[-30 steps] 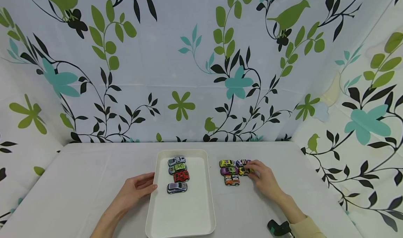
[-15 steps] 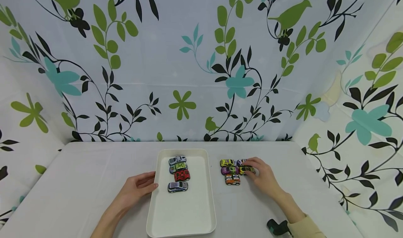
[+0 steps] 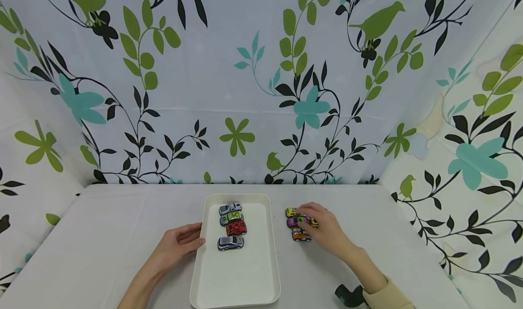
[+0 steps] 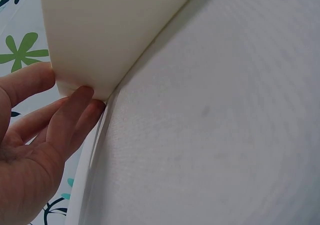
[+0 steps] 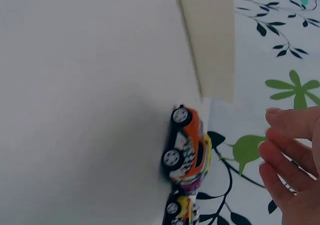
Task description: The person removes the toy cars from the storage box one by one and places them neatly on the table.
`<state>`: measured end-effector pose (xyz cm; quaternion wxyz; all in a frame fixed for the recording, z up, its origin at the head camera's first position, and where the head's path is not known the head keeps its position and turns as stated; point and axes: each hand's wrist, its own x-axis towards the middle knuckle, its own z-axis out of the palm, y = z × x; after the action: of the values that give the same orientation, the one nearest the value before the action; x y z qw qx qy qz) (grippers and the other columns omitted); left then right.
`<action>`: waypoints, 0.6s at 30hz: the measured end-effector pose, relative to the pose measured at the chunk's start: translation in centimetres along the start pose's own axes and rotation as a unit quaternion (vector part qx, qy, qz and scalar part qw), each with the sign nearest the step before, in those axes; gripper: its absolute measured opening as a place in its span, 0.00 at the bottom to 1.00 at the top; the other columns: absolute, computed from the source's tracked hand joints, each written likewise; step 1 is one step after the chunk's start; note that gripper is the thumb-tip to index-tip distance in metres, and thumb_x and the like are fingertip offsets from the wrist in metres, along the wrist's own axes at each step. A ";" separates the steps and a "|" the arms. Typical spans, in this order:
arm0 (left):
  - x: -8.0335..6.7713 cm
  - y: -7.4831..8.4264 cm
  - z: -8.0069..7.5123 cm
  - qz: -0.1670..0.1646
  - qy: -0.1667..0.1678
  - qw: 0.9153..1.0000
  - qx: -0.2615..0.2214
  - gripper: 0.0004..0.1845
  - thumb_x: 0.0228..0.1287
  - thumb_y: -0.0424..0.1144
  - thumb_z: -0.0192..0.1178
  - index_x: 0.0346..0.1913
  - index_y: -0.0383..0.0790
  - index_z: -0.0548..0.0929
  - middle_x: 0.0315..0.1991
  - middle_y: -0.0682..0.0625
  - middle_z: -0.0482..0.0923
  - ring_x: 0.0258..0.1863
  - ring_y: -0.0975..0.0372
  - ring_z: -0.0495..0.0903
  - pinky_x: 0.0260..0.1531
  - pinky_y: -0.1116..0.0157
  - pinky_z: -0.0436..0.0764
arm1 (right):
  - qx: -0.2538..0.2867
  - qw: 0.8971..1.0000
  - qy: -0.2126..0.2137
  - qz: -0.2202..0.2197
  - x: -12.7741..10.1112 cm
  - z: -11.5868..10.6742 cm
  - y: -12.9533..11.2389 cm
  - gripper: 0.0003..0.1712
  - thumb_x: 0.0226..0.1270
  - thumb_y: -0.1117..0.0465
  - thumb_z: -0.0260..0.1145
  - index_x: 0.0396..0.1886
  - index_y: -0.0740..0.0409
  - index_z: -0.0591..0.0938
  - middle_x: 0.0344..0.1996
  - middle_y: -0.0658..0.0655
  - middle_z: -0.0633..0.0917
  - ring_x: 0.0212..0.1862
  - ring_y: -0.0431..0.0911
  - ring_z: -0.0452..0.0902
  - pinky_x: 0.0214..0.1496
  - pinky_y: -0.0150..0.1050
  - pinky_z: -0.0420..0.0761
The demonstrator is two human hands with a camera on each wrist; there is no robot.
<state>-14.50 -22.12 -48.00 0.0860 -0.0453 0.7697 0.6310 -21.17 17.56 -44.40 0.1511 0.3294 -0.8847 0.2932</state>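
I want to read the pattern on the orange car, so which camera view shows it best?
The right wrist view: the orange car fills more of the frame, side-on, wheels and checkered side visible. The head view shows it small, beside the right hand. The left wrist view does not show it.

Tray (image 3: 267,254), near half: bare floor, open from above.
Tray, far half: four cars (image 3: 231,225) in a column down its middle; narrow strips free on either side.
Tray, left rim: left hand (image 3: 178,244) rests against it, blocking that side.
Gap between tray and car cluster (image 3: 297,222): bare tabletop (image 3: 102,227), passable.
Cluster, right side: right hand (image 3: 324,229) lies over it.
Tabletop, far left: open.
Back and sides: curtain (image 3: 245,82) closes them off.
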 end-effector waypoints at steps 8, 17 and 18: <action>0.0 0.1 -0.1 0.000 -0.004 1.000 -0.005 0.33 0.65 0.36 0.68 0.69 0.25 0.69 0.65 0.30 0.72 0.65 0.43 0.75 0.51 0.61 0.85 | 0.012 0.997 -0.072 -0.021 1.9 0.7 -4.0 0.18 0.63 0.64 0.73 0.53 0.54 0.85 0.51 0.50 0.85 0.55 0.47 0.82 0.55 0.44 0.84; 0.0 0.2 -0.1 -0.001 -0.004 1.000 -0.005 0.33 0.64 0.37 0.68 0.68 0.25 0.69 0.65 0.30 0.73 0.65 0.43 0.75 0.52 0.60 0.85 | -0.008 0.983 -0.179 -0.025 5.0 2.2 -8.3 0.17 0.67 0.57 0.71 0.55 0.53 0.85 0.51 0.50 0.85 0.56 0.45 0.80 0.59 0.42 0.82; 0.0 0.2 -0.1 -0.002 -0.005 1.000 -0.006 0.33 0.64 0.37 0.68 0.68 0.25 0.69 0.65 0.30 0.73 0.65 0.43 0.75 0.52 0.60 0.85 | -0.005 0.982 -0.189 -0.025 5.2 2.4 -8.7 0.17 0.68 0.57 0.70 0.55 0.53 0.84 0.51 0.50 0.85 0.56 0.45 0.80 0.59 0.41 0.82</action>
<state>-14.53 -22.18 -47.79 0.0907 -0.0447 0.7657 0.6352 -19.36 8.20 -40.24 -0.0103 0.4002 -0.8902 0.2174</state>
